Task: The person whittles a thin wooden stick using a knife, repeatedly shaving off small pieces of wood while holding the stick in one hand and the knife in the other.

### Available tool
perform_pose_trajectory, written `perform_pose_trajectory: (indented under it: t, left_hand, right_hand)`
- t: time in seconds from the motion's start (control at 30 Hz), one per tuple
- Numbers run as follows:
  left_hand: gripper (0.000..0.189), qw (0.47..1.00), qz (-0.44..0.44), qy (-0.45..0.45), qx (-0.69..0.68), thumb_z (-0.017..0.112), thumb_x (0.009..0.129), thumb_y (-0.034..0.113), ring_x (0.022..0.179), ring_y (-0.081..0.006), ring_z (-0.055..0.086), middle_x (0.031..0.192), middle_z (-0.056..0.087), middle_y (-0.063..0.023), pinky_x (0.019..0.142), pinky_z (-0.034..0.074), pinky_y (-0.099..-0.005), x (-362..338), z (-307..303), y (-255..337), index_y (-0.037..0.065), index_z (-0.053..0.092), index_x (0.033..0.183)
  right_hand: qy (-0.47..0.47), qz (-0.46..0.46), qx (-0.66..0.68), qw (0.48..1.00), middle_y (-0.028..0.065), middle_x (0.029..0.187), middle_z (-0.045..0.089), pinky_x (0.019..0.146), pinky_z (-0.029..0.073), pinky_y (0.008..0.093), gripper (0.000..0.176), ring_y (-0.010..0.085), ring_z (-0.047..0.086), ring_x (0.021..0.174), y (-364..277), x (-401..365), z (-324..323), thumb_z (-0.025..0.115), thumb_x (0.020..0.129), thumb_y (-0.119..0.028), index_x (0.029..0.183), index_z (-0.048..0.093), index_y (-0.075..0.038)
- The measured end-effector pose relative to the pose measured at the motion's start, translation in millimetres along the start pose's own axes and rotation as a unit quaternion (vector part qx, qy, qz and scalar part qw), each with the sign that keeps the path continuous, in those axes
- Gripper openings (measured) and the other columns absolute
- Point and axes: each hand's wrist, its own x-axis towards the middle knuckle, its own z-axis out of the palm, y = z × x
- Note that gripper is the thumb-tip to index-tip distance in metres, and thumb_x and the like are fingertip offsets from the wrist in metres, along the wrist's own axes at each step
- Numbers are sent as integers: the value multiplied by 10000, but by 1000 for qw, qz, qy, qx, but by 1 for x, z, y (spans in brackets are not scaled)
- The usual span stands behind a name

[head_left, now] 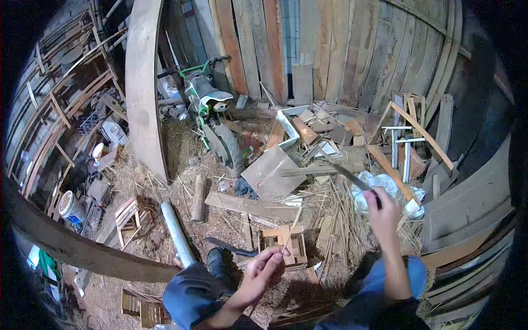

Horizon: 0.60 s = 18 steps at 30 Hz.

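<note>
My left hand (264, 270) is closed around a thin pale wooden stick (295, 224), which points up and away from me; its lower end shows below the hand. Raised on the right, my right hand (383, 214) grips a knife (352, 177) by its dark handle, the blade slanting up and to the left, apart from the stick. Beyond the left hand, a small wooden frame (297, 254) lies on the ground. A dark curved blade (231, 247) rests left of that frame, near my knee.
Straw and thin split sticks (344, 231) litter the ground. A green-and-white motorbike (209, 99) stands ahead, beside a tall leaning board (144, 82). Wood scraps (319, 124) are heaped at the plank wall (352, 55). A white bucket (71, 206) is at left.
</note>
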Motion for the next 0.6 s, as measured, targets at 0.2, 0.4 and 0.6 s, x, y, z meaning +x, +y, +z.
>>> perform_pose_trajectory:
  t: [0.2, 0.4, 0.6]
  left_hand:
    - [204, 992, -39, 61, -107, 412, 999, 214, 452, -36, 286, 578, 346, 58, 413, 226, -208, 12, -8, -11, 64, 529, 1071]
    - [211, 998, 43, 54, -12, 439, 991, 240, 490, -39, 354, 620, 412, 50, 421, 263, -214, 17, 11, -29, 51, 530, 1012]
    - [170, 999, 3, 36, 9, 469, 971, 181, 532, -29, 345, 624, 408, 66, 451, 286, -219, 20, 21, -29, 37, 521, 897]
  right_hand:
    - [-146, -6, 138, 980, 118, 657, 617, 513, 460, 340, 281, 259, 609, 546, -14, -35, 6, 679, 826, -307, 853, 621, -33]
    - [-173, -142, 193, 955, 74, 638, 605, 498, 468, 333, 307, 224, 609, 550, -64, -58, 28, 692, 805, -346, 787, 606, -52]
    - [-147, -192, 188, 952, 75, 595, 570, 460, 427, 341, 364, 237, 588, 518, -74, -49, 36, 718, 756, -410, 728, 590, -70]
